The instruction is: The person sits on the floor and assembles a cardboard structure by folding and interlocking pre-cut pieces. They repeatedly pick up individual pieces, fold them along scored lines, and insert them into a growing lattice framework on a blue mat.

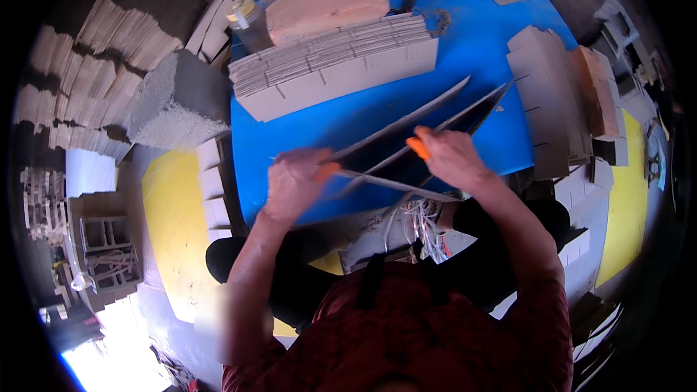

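One blue tabletop (254, 167) bore one row of stacked cardboard (334, 65), its pieces too many to count, with one peach-coloured block (327, 7) behind. At least three crossed cardboard strips (410, 116) stood over the near part, between two hands. Left hand (294, 183), blurred: fingers curled closed at the strips' left end. Right hand (454, 158): fingers closed, pinching one strip's upper edge. Orange finger covers (419, 147) showed on both.

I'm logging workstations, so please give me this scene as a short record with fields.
Left hand: blurred, at the left part of the crossing cardboard strips
Right hand: fingers closed on a strip
Fingers: orange covers on both hands
Surface: blue table
Beyond hands: slotted cardboard stack, orange block behind it
Right: another cardboard stack
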Motion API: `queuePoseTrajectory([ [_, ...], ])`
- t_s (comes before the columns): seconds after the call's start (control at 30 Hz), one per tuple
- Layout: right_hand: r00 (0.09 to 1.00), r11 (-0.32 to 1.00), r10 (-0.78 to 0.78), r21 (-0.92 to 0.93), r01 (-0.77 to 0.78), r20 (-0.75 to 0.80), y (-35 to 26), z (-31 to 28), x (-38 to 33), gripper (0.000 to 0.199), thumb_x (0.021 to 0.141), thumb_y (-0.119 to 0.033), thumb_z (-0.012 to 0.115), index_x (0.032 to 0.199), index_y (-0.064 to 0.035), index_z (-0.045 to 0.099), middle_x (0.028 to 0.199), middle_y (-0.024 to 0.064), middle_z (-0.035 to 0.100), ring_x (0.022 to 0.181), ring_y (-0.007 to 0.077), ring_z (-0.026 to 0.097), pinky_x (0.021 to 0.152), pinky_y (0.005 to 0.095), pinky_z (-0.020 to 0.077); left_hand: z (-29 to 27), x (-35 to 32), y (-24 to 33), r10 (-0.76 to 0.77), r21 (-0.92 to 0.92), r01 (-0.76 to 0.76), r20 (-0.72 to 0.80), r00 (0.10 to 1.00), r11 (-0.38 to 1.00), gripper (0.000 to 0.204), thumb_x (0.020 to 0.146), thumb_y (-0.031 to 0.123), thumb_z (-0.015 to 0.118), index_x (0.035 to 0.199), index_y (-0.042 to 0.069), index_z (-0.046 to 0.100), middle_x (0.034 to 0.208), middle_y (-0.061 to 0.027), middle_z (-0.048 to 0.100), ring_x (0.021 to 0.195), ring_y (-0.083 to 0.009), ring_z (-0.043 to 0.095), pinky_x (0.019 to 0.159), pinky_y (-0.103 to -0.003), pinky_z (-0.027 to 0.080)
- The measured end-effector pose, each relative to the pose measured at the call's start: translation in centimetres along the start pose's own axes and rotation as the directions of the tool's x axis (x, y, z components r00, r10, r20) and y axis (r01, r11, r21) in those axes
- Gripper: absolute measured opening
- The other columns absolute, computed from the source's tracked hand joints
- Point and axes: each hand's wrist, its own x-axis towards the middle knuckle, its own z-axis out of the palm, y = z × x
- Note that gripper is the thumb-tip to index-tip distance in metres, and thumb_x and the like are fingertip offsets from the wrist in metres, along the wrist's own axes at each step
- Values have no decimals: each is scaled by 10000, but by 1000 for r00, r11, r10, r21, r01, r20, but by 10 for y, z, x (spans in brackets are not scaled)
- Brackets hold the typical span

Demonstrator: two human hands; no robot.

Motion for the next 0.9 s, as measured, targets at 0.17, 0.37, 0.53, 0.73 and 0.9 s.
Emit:
queuePoseTrajectory([
  [0.17,987,977,-145,164,133,64,-33,10,-4,240,864,-103,598,1049,38,537,756,164,663,699,327,678,567,415,523,-12,-2,-19,-146,-136,150,44,988,979,161,811,83,737,971,68,747,936,-119,737,780,-257,708,716,-321,554],
  [0.37,973,947,-227,221,231,-45,-43,19,-12,434,901,-163,572,1231,103,480,888,196,668,755,306,681,578,389,525,-13,-4,-10,-112,-28,113,59,992,993,175,811,56,723,986,62,740,936,-112,736,795,-266,706,716,-332,551],
  [0.53,973,936,-223,294,196,60,-48,19,-25,518,928,-181,524,1340,110,405,1018,244,640,813,332,676,620,398,534,-10,-14,-18,-46,64,43,42,998,997,156,794,91,723,949,70,721,906,-113,721,815,-289,692,740,-376,540],
  [0.73,907,868,-419,273,414,-40,-61,-2,-46,557,923,-181,531,1401,56,371,1048,201,602,837,330,651,623,409,536,-41,-24,-118,-162,115,172,-94,982,978,180,825,89,675,999,70,715,910,-148,718,825,-304,693,743,-395,527],
  [0.9,869,894,-400,83,440,-292,-46,-81,-88,412,865,-101,590,1258,6,530,991,122,608,757,237,629,544,355,511,-72,-43,-130,-306,191,320,-98,947,928,261,898,156,640,1145,96,696,1092,-133,701,970,-307,667,857,-401,502],
])
